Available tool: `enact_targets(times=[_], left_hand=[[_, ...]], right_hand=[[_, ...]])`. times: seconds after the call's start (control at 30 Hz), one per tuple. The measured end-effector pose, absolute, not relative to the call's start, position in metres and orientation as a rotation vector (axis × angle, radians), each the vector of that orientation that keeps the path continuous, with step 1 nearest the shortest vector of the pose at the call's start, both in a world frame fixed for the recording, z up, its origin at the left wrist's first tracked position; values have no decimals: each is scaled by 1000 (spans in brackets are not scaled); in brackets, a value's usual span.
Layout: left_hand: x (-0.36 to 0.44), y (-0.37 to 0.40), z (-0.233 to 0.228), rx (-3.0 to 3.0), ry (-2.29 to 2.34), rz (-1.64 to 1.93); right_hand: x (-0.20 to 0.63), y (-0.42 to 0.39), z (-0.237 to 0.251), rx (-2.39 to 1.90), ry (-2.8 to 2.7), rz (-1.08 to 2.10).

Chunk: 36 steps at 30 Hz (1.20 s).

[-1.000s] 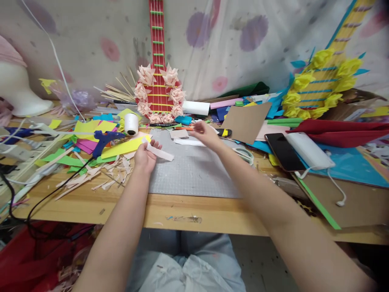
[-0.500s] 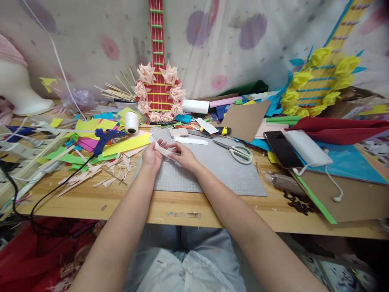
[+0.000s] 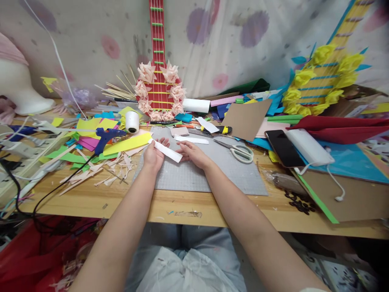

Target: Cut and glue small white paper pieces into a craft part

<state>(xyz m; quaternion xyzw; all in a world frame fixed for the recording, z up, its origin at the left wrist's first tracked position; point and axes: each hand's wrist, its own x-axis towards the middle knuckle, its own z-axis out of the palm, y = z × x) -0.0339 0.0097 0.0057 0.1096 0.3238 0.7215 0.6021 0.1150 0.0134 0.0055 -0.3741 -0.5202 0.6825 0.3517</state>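
Observation:
A strip of white paper lies slantwise across the fingers of my left hand, which pinches its left end. My right hand is by the strip's other end, fingers loosely stretched and apart; whether a fingertip touches the paper is hard to tell. Beneath both hands is a grey cutting mat. Just beyond them on the mat rests a second white strip. Scissors with pale handles lie to the right of it.
On the left, a blue glue gun stands among coloured paper scraps. A red paper guitar with pink flowers leans at the back, a yellow one at the right. A yellow-black cutter and a phone lie nearby.
My right hand has moved off to the right from the strip it was fingering. The strip now shows flat and wider, held in my left hand.

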Motion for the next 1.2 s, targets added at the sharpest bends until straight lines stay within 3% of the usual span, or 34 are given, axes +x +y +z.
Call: enact_targets(times=[0.5, 1.2], left_hand=[[-32, 9, 5, 217, 737, 1666], [-34, 8, 10, 166, 823, 1763]], right_hand=[[103, 12, -2, -1105, -1571, 1708], [105, -3, 13, -837, -1546, 2120]])
